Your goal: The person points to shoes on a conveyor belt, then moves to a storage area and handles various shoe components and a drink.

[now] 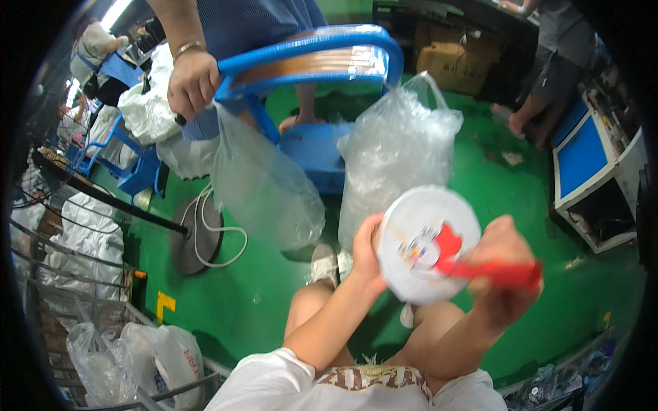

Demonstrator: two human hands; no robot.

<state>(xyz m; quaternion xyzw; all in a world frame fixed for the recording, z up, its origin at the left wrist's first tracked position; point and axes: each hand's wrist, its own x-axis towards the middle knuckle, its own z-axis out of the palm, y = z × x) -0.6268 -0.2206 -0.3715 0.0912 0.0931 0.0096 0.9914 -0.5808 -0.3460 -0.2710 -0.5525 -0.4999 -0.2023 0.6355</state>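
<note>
A white, round, flat-topped object (pixel 426 236) with a cartoon print and a red patch on its face is in front of me, above my knees. My left hand (pixel 369 253) is closed on its left edge, fingers partly hidden behind it. At its right edge, my right hand (pixel 505 264) is smeared by motion and closed around a long red piece (pixel 507 272). The red piece reaches from the disc's printed middle out past my right fingers. Blur hides what kind of thing it is and whether it is joined to the disc.
A blue chair (pixel 308 51) stands ahead, another person's hand (pixel 192 85) near its rail. Two clear plastic bags (pixel 267 185) hang beside it. A round black base (pixel 197 236) with a white cable sits left. A blue-and-white cabinet (pixel 586 157) stands right; wire racks (pixel 62 281) flank me.
</note>
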